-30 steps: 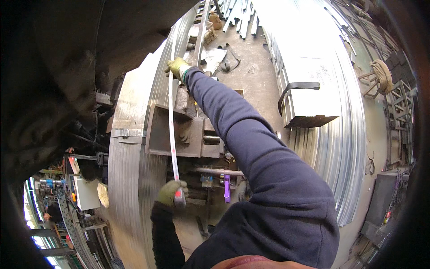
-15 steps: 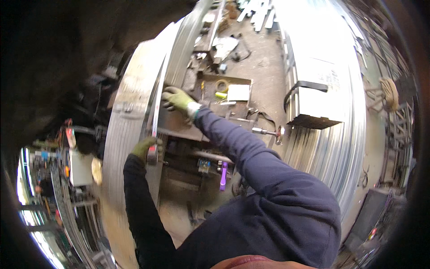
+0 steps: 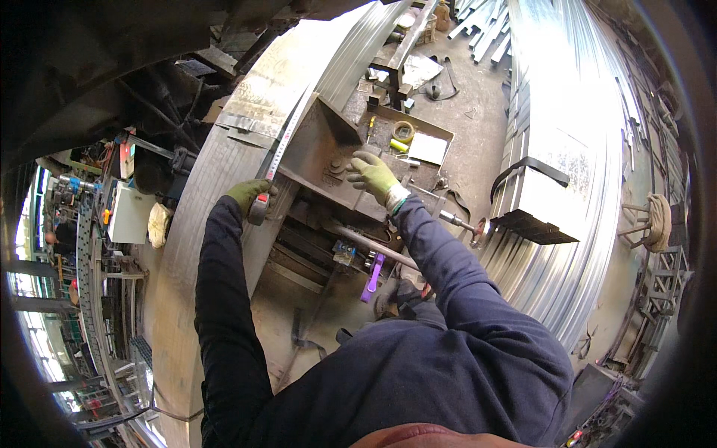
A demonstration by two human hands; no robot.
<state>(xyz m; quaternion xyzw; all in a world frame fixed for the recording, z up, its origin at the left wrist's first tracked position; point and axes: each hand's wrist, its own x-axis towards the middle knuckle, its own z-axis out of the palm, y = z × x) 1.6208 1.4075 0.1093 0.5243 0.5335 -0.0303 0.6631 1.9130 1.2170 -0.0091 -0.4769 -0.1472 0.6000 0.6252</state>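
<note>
My left hand (image 3: 246,196), in a yellow-green glove, is closed around a tape measure (image 3: 258,210) with a dark and red case. Its pale blade (image 3: 284,140) runs out away from me along long grey metal bars (image 3: 196,196). To the right, my right hand (image 3: 371,176), gloved alike, hangs over a rusty metal bench (image 3: 317,149). Its fingers are apart and bent a little, and I see nothing in them. Just beyond that hand lie a bright yellow-green cylinder (image 3: 399,146), a roll of tape (image 3: 403,132) and a white pad (image 3: 427,148).
A shallow metal tray (image 3: 447,139) holds the small things. Below the bench are a purple clamp-like tool (image 3: 373,278) and a metal pipe (image 3: 366,240). Long shiny profiles (image 3: 553,276) fill the right side, with a black strap (image 3: 538,168) on a bundle. A stool (image 3: 653,224) stands far right.
My right hand has moved off the bars and tape blade to the right, over the bench. My left hand still grips the tape measure. The whole view has shifted with my head.
</note>
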